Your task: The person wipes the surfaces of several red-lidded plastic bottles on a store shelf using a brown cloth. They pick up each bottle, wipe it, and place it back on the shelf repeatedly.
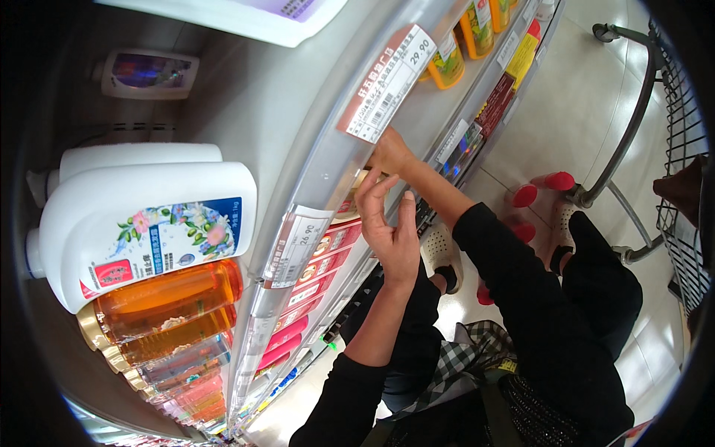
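My left hand (391,234) is raised in front of the shelf edge, thumb and fingers apart, with nothing seen in it. Just beyond its fingers, a beige container (349,204) shows partly on the lower shelf, beside red boxes (318,274). My right hand (390,152) reaches in below the upper shelf's label rail (329,173). Its fingers are mostly hidden there, so I cannot tell whether they hold anything. On the upper shelf, at left, stand a white pump-style bottle (162,223) with a floral label and several amber bottles (167,302).
Price tags (391,84) line the rail. Yellow bottles (447,64) occupy the lower shelf's far part. A wire shopping cart (681,117) stands at right on the tiled floor (581,95). Red rounded pieces (524,195) are near my perforated shoes (441,251). Checked cloth (475,346) covers my lap.
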The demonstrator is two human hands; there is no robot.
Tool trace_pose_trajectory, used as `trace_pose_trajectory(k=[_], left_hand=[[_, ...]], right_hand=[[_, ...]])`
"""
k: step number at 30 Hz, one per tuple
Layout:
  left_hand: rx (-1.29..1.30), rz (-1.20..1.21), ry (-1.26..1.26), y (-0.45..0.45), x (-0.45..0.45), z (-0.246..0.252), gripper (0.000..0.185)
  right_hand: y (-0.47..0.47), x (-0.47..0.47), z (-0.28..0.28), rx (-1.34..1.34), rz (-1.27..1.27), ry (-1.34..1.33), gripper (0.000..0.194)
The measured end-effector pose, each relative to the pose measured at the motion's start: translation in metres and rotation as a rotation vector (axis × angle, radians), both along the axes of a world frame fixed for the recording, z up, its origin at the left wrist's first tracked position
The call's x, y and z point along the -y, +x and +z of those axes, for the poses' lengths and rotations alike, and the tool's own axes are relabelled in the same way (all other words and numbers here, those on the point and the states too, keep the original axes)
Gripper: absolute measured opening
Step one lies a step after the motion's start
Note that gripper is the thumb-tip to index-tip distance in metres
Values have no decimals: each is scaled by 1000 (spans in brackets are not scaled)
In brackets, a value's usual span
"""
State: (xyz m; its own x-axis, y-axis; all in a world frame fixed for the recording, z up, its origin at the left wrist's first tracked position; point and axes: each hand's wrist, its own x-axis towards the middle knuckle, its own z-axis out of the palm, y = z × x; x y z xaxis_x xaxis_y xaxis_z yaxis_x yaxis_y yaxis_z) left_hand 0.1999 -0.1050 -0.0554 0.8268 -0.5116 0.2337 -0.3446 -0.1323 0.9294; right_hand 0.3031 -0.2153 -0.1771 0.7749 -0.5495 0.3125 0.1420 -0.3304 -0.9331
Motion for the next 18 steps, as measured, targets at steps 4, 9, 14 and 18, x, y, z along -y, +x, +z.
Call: trace_pose_trajectory(k=[4,9,14,18], left_hand=[[-64,-10,-4,1,-1,1,27],[-98,-34,-32,1,-1,-1,27],[-58,-21,2,2,-2,-3,27],[-107,-28,-16,4,-4,-4,28]], right_hand=[[1,2,1,-68,32,41,96],[15,5,-13,25,16,32,94],[43,5,-27,91,-14,137,91],[57,3,-27,-133,-51,-25,91]])
